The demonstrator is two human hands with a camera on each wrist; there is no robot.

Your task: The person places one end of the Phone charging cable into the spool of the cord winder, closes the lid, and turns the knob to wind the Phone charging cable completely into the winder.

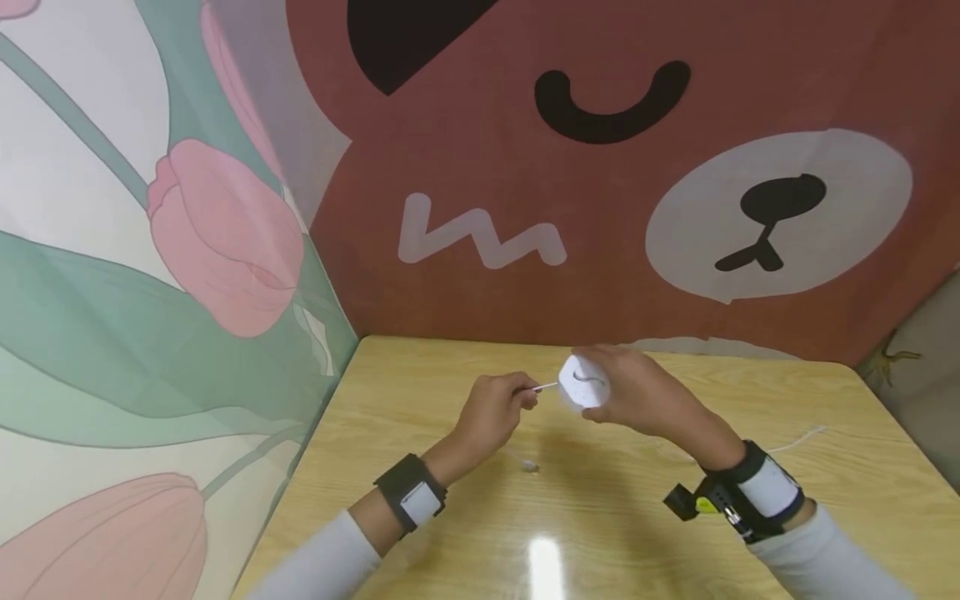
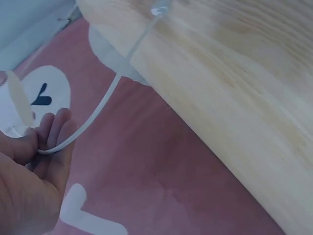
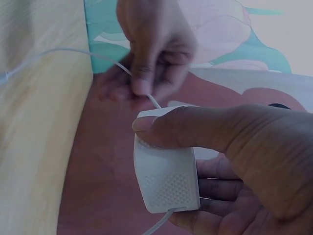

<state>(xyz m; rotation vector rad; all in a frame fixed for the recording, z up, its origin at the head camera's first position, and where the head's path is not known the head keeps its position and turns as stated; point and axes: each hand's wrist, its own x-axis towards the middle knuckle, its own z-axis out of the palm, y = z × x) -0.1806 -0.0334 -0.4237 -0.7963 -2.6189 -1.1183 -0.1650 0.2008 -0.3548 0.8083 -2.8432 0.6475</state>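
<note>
Above the table, my right hand (image 1: 637, 392) grips a small white case (image 1: 583, 382) between thumb and fingers. In the right wrist view the case (image 3: 166, 161) shows dimpled patches, and cord comes out at both of its ends. Close to the case's left side, my left hand (image 1: 491, 417) pinches the thin white cable (image 2: 105, 98) between thumb and fingers. From there the cable runs to a small plug (image 1: 530, 467) low over or on the table; I cannot tell which. The plug's shape is blurred. My right thumb covers part of the case.
A light wood-grain table (image 1: 465, 533) lies beneath both hands. More white cord (image 1: 798, 439) trails to the right behind the right wrist. A brown bear-print cloth (image 1: 480, 300) hangs at the back edge, and a flower-print cloth (image 1: 225, 375) stands along the left.
</note>
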